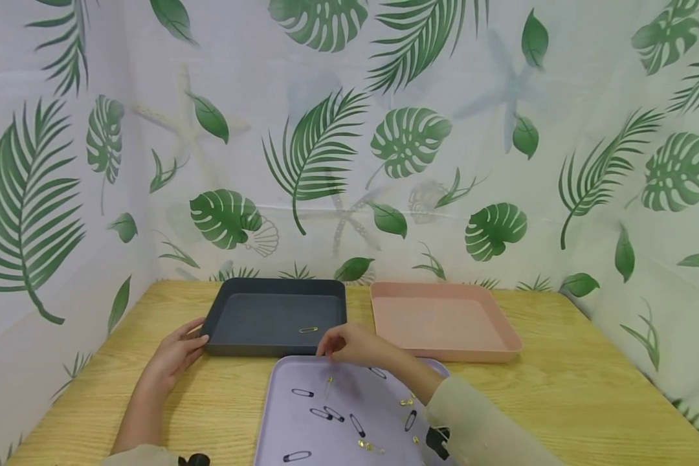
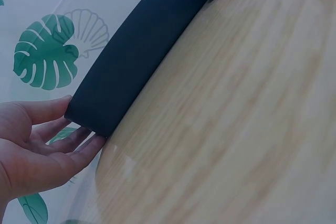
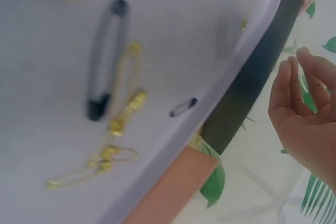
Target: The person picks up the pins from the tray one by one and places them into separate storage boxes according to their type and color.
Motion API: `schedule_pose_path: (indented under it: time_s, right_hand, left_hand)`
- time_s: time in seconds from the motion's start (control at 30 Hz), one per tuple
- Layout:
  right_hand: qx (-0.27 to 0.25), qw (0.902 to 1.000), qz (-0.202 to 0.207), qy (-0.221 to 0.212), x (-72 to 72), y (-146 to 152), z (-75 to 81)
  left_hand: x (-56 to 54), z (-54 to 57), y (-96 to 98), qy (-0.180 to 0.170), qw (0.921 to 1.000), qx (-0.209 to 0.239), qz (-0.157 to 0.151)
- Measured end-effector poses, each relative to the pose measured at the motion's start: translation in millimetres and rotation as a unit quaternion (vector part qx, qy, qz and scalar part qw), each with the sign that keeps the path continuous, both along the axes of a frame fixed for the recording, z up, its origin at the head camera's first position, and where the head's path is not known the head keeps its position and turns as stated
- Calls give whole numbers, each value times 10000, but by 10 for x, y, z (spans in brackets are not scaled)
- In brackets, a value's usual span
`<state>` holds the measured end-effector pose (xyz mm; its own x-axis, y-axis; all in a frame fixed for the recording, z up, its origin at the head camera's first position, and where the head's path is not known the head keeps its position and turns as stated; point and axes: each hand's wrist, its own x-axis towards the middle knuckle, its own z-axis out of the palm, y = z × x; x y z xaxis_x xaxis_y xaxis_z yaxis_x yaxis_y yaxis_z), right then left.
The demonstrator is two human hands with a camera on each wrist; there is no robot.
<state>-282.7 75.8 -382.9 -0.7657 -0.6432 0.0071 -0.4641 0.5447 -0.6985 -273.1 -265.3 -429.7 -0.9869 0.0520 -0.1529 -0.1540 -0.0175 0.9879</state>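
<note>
My left hand holds the left front corner of a dark blue-grey tray. In the left wrist view, its digits touch that tray's end from the rim down to the table. One gold safety pin lies inside the dark tray. Over the far edge of a lilac tray, close to the dark tray's front wall, hovers my right hand. Its fingers bend loosely downward, and nothing shows between them in the right wrist view. Below it on the lilac tray lies another gold safety pin.
Several black safety pins and gold safety pins are scattered over the lilac tray. A pink tray stands right of the dark one. All three trays are on a wooden table, with a leaf-print curtain behind.
</note>
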Motion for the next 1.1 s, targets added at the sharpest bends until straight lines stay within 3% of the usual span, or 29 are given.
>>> schedule_pose_path:
  time_s: [0.23,0.53,1.0,1.1]
  right_hand:
    - [-63,9994,38,-339,92,71,-142]
    - [-197,9990,3,-401,117,82,-259]
    - [-285,9985,-261,-395,118,17,-267]
    - [-417,9967,-346,-599,142,-14,-247]
  left_hand:
    - [-13,12,7,16,10000,-4,17]
    - [-15,9,-1,6,10000,-44,47]
    - [-4,2,-5,57,10000,4,-2]
    - [-10,-15,-7,67,10000,10,-10]
